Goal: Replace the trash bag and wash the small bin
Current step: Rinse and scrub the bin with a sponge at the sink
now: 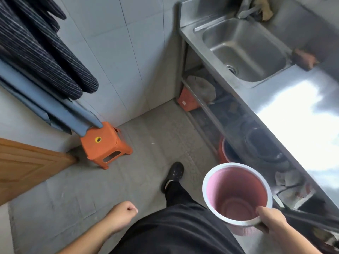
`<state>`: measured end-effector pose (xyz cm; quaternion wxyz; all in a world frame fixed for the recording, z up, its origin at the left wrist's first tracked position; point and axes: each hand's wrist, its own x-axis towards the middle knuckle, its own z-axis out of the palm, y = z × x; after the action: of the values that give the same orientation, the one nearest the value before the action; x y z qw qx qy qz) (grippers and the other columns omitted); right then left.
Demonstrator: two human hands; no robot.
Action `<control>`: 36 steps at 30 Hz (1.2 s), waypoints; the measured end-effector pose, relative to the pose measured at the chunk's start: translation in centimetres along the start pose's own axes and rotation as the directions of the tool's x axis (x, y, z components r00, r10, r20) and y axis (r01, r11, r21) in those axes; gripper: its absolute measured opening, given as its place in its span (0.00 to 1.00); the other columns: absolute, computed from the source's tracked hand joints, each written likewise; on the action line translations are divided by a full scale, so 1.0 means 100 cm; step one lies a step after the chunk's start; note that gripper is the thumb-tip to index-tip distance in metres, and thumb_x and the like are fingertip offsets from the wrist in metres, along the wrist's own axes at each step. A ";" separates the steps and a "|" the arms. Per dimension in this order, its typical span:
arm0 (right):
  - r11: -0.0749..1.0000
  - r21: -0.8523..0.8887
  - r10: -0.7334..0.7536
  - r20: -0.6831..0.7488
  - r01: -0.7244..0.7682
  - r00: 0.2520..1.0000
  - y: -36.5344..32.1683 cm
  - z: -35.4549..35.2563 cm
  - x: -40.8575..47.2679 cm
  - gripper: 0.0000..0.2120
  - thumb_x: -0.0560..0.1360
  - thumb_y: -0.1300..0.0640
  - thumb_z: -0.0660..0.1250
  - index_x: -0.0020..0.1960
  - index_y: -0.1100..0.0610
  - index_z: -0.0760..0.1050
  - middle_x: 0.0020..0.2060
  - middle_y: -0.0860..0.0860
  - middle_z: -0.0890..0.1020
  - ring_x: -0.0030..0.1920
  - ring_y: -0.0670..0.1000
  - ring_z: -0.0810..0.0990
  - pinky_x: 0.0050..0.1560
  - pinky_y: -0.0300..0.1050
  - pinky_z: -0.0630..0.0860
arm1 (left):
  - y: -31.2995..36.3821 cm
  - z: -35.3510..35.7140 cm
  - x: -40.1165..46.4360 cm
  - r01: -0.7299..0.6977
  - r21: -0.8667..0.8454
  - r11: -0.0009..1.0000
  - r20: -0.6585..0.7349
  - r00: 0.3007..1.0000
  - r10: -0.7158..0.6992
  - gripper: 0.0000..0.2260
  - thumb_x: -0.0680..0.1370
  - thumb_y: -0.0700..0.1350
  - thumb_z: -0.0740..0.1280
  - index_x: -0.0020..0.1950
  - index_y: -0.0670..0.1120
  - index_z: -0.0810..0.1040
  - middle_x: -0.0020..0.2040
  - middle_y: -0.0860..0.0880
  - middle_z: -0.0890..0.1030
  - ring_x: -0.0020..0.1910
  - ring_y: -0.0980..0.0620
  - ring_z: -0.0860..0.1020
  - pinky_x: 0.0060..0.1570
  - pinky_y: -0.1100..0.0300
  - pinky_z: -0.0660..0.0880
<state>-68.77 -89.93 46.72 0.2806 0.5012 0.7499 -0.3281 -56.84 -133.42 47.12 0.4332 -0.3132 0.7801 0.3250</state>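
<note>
From the head view, your right hand (271,219) pinches the rim of the small pink bin (236,195) at about 5 o'clock, thumb inside, the bin upright and unlined (no bag visible in it). Your left hand (122,214) hangs at 7 o'clock, fist curled, holding nothing. The sink (244,50) lies at 1 o'clock, well apart, set in the steel desk (293,114). Bring the left hand under the bin's base before you lift it over the desk's edge, then lower it level into the basin.
</note>
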 end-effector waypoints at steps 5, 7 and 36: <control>1.000 -0.003 -0.014 0.049 0.014 0.999 -0.109 0.029 0.000 0.06 0.71 0.72 0.59 0.37 0.68 0.72 0.29 0.58 0.73 0.21 0.54 0.73 0.16 0.36 0.68 | 0.022 -0.066 0.041 -0.005 0.150 0.989 0.076 0.997 -0.007 0.12 0.79 0.47 0.67 0.36 0.56 0.72 0.38 0.57 0.77 0.48 0.55 0.79 0.47 0.64 0.70; 0.999 -0.015 -0.038 0.069 0.039 0.997 -0.153 0.039 -0.008 0.07 0.72 0.71 0.59 0.36 0.67 0.72 0.30 0.58 0.73 0.25 0.55 0.73 0.17 0.35 0.68 | 0.037 -0.100 0.056 0.012 0.068 0.998 -0.023 1.000 -0.010 0.10 0.79 0.45 0.68 0.38 0.54 0.76 0.40 0.55 0.80 0.44 0.54 0.79 0.48 0.62 0.73; 0.701 0.696 -0.231 0.015 0.156 0.973 -0.462 0.036 -0.136 0.12 0.72 0.67 0.68 0.55 0.66 0.80 0.45 0.65 0.86 0.44 0.66 0.86 0.41 0.60 0.83 | 0.288 -0.411 0.285 -0.470 0.536 0.702 0.295 0.883 0.366 0.14 0.78 0.48 0.67 0.31 0.53 0.76 0.33 0.56 0.81 0.42 0.57 0.79 0.38 0.68 0.70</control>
<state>-107.00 -113.46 64.44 0.0753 0.4708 0.6071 -0.6357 -110.66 -154.24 45.84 0.4865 0.0520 0.8534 0.1797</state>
